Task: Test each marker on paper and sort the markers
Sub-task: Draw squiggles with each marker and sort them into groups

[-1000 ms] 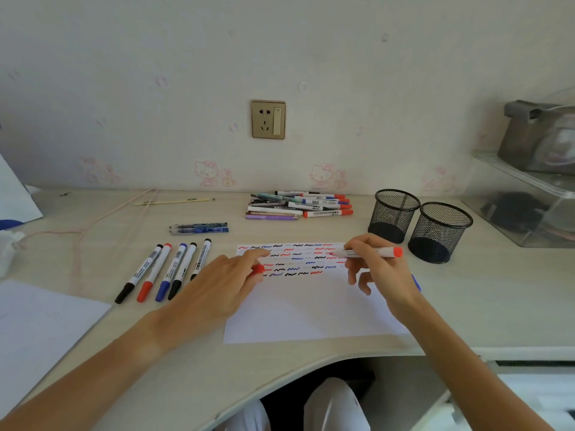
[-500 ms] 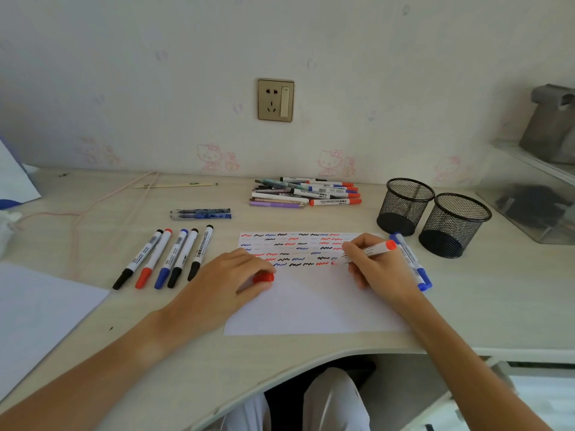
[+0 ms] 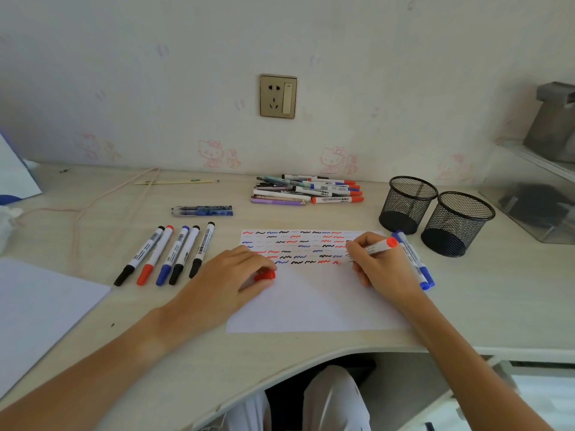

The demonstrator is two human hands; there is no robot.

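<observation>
A white paper sheet (image 3: 314, 303) lies on the desk, its top covered in red, blue and black squiggles. My right hand (image 3: 381, 269) grips an uncapped red marker (image 3: 378, 246), tip down on the paper at the end of the lowest squiggle row. My left hand (image 3: 230, 279) rests on the paper's left edge and holds the red cap (image 3: 264, 275). Several capped markers (image 3: 169, 253) lie in a row left of the paper. A pile of markers and pens (image 3: 306, 191) sits at the back. Two blue markers (image 3: 413, 259) lie by my right hand.
Two black mesh pen cups (image 3: 407, 203) (image 3: 457, 222) stand at the right, apparently with nothing in them. A blue pen pack (image 3: 202, 210) lies behind the marker row. White sheets (image 3: 37, 312) cover the left desk corner. A clear plastic box (image 3: 535, 194) sits far right.
My right hand lowered the red marker from above the paper to its surface and a short red mark has appeared at the tip. My left hand slid slightly down with the cap.
</observation>
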